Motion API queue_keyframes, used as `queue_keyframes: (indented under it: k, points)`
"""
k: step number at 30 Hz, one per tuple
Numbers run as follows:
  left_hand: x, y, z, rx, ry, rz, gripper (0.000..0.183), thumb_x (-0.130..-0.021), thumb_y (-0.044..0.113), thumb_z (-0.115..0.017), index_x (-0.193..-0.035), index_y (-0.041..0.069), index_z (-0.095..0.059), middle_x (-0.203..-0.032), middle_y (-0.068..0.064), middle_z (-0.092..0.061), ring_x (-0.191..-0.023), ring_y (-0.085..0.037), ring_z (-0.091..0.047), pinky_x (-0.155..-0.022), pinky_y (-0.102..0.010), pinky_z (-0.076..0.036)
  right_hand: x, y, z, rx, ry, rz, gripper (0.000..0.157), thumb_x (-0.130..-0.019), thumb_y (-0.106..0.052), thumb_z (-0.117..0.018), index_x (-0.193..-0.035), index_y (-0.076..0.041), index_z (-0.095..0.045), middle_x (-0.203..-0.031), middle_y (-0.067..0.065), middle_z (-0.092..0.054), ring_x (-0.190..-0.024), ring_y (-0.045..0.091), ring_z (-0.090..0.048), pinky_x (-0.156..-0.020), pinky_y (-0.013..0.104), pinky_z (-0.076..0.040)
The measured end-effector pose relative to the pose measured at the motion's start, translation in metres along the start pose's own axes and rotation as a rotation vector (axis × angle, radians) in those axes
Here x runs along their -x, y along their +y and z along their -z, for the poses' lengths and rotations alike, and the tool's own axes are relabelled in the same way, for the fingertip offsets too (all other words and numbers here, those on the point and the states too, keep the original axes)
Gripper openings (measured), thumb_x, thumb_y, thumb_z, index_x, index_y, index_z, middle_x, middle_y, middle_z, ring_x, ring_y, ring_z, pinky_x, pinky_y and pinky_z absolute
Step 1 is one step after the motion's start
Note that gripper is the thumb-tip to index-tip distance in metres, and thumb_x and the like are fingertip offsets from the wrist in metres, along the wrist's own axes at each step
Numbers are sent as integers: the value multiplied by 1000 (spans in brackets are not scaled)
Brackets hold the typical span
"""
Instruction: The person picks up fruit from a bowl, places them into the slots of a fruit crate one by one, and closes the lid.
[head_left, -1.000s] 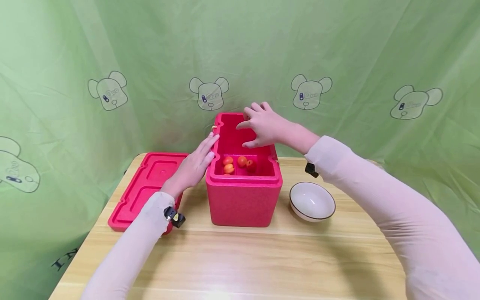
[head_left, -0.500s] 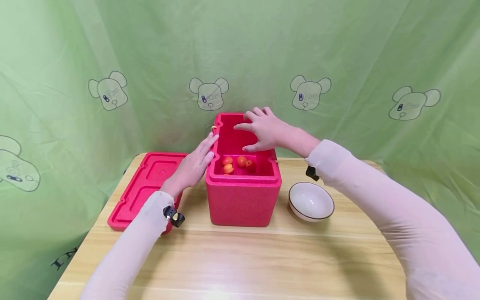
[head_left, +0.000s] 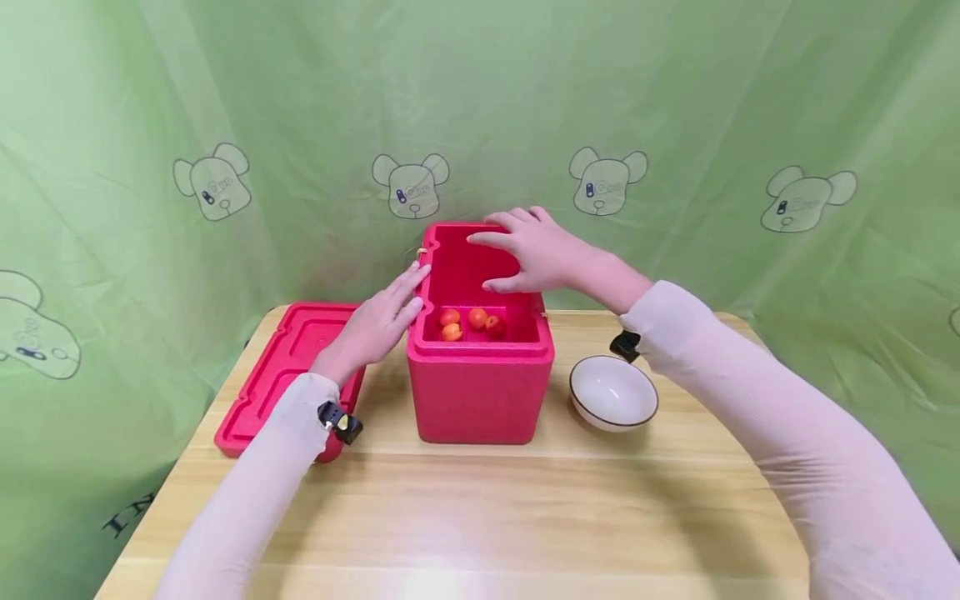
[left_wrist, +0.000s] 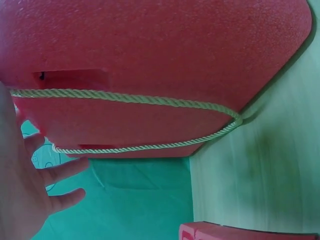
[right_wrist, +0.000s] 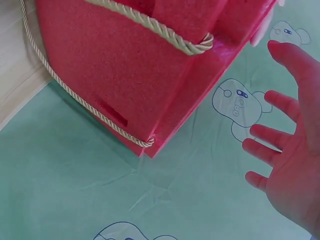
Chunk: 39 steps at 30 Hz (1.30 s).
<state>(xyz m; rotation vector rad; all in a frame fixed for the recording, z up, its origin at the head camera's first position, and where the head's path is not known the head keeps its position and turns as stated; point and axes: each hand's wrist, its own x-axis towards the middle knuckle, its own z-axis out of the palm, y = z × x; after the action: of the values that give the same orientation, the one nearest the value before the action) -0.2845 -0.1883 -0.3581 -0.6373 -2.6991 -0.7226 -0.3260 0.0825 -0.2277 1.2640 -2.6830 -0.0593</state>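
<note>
A lidless red foam box stands on the table, with several small orange-red tomato-like fruits on its floor. My left hand rests against the box's left rim, fingers straight. In the left wrist view those fingers spread beside the box wall, near a twisted rope handle. Over the box's right rim hovers my right hand, fingers spread and thumb apart, holding nothing. The right wrist view has this hand beside the box's top edge, away from the rope handle on that side.
To the right of the box sits a white bowl with a dark rim. The red lid lies on the table at the left, partly under my left forearm. A green curtain with bear-head drawings hangs behind the wooden table.
The head view has shifted slightly, so box, bowl and lid appear a little further left and up. My right hand stays above the box with its fingers slightly straighter; my left hand stays at the rim.
</note>
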Motion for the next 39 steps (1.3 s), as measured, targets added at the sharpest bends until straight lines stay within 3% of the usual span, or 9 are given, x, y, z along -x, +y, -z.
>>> queue_keyframes:
  k: [4,10,18,23,30,35,39]
  points:
    - [2,-3,7,-42,5,13,58,-96,52,-36,-149,40,-15,-157,7,-17,-139,-24,-30,-107,-53,-32,0,0,-1,-9,4,-8,76,-78,-51,-67,-144,-27,-38,-151,10,-31,-137,29,-30,-109,53,-21]
    - [6,-7,18,-110,5,42,61,-93,58,-36,-148,40,-16,-157,6,-18,-143,-28,-19,-112,-57,-18,5,-1,-8,-52,41,-35,79,-81,-56,-62,-148,-29,-29,-155,9,-23,-143,28,-19,-113,56,-13]
    - [20,-12,38,-146,24,55,62,-92,61,-36,-148,44,-12,-157,7,-15,-145,-28,-12,-113,-59,-8,20,-24,-16,-235,196,-145,79,-85,-61,-52,-150,-35,-15,-158,5,-15,-145,28,-11,-114,56,-7]
    - [35,-22,59,-145,63,50,65,-92,59,-40,-148,41,-14,-157,6,-17,-145,-27,-13,-113,-58,-10,25,-57,-20,-431,350,-159,81,-87,-56,-53,-150,-36,-6,-158,-5,-12,-145,19,-10,-114,55,-12]
    - [74,-58,88,-117,100,112,68,-92,47,-51,-149,37,-15,-156,5,-18,-144,-32,-17,-110,-62,-15,11,-122,-33,-592,487,-73,86,-86,-51,-57,-150,-36,-2,-157,-12,-8,-145,10,-8,-114,51,-21]
    - [106,-90,93,-49,57,266,70,-91,52,-50,-148,42,-12,-157,0,-19,-142,-35,-19,-106,-66,-20,-5,-170,-47,-710,504,-16,88,-86,-48,-60,-149,-38,0,-157,-14,-3,-144,6,-4,-111,50,-27]
    - [128,-113,87,72,-17,403,69,-92,55,-45,-149,40,-8,-157,-8,-20,-141,-39,-21,-104,-66,-23,-17,-205,-69,-845,430,20,87,-86,-47,-60,-148,-41,2,-156,-17,-3,-143,3,-6,-107,50,-33]
